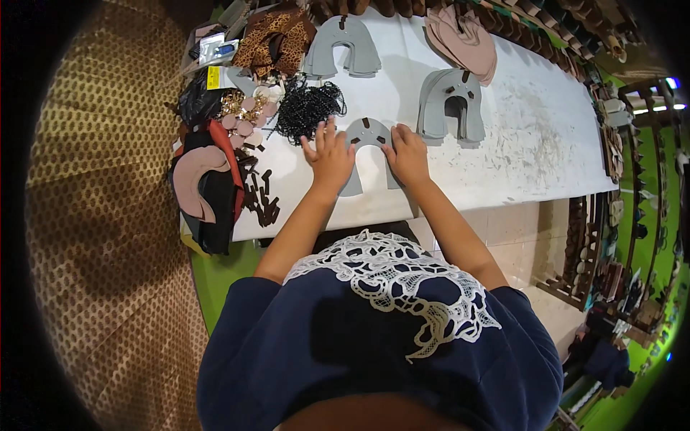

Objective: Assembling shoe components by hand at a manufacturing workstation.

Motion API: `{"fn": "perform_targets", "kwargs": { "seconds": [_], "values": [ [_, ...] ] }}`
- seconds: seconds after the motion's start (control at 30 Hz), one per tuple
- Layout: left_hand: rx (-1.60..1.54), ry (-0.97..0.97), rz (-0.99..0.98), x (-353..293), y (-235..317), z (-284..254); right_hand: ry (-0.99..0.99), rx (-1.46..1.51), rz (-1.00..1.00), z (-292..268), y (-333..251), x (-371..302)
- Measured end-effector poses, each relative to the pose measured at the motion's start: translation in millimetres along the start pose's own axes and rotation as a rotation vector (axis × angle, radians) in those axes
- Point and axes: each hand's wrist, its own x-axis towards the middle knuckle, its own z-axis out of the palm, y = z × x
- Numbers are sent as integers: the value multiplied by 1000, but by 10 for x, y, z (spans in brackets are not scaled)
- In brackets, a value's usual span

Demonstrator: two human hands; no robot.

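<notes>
Two hands at the sides of a grey U-shaped piece on a white worktop.
Nearest is a navy top [244, 345] with white lace [381, 269]. Beyond it, the grey U-shaped piece [372, 133] lies on the worktop [467, 179], curve away from the person, dark tabs on its arch. The left hand [332, 164] rests at its left side, fingers spread and unclenched; the right hand [411, 158] rests at its right, fingers closer together, thumb apart, grasping nothing visible. Dark brown strips [267, 207] lie to the left, a black cord heap [310, 106] just past the left fingertips. Farther off are a grey stack [431, 108] at right, pink pieces [471, 47] and leopard-print pieces [260, 36].
</notes>
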Motion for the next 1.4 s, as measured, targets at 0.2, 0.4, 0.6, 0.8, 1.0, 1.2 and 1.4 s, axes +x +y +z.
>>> {"fn": "perform_targets", "kwargs": {
  "seconds": [0.2, 0.4, 0.6, 0.8, 1.0, 1.2, 1.4],
  "values": [
    [9, -104, -85, 55, -2, -106, -9, 105, 202, 55, -8, 120],
    [-97, -110, -180, 109, -81, -55, -117, 264, 262, -194, -57, 167],
    [-82, -244, -53, 232, 253, -314, -180, 523, 268, -568, 229, 121],
    [-232, -266, 99, 450, 756, -555, -241, 642, 396, -1106, 753, 44],
    [-332, -208, 204, 849, 1246, -288, -144, 710, 443, -1414, 1269, 268],
    [-318, -167, 170, 1288, 1425, 261, -90, 732, 497, -1230, 1763, 705],
    [-167, -180, 107, 1469, 1465, 477, -105, 624, 461, -1071, 1930, 928]
  ]
}}
